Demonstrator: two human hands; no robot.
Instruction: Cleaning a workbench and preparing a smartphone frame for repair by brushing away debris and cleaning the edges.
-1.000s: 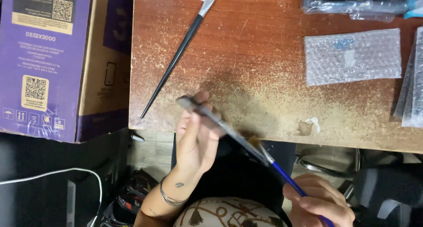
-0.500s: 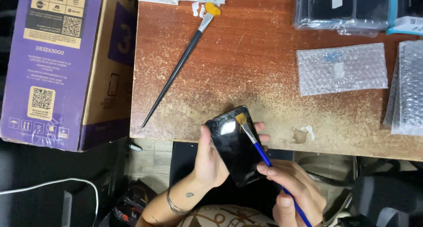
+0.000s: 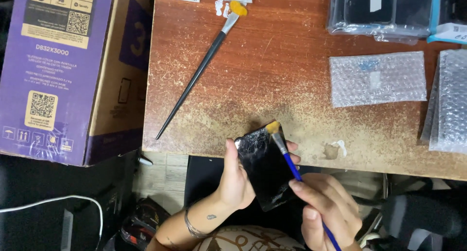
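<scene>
We are holding a dark phone (image 3: 266, 172) with a cracked screen in the left hand (image 3: 236, 180), just below the near edge of the desk (image 3: 292, 61). The phone's long axis is running from the upper left, where its top corner is overlapping the desk edge, down to the lower right, toward the body. The left thumb is lying along the phone's left edge and the fingers (image 3: 292, 146) are wrapping behind it and showing at its right edge, so the phone is being clamped edge to edge with the screen facing up.

We are gripping a blue-handled brush (image 3: 287, 158) in the right hand (image 3: 326, 209), which is sitting at the phone's lower right corner. The right thumb and fingers are pinching the handle close together, low on the shaft. The handle is crossing the screen diagonally, roughly along the phone's long axis, and the yellowish bristles are resting at the phone's top right corner. The right hand is therefore the nearer one to the working end; the left wrist is bent inward, tilting the phone toward the brush.

A second, black-handled brush (image 3: 197, 75) is lying on the desk, well apart from both hands. A bubble-wrap pouch (image 3: 378, 78) is lying to the right, and a purple cardboard box (image 3: 68, 71) is standing to the left of the desk.
</scene>
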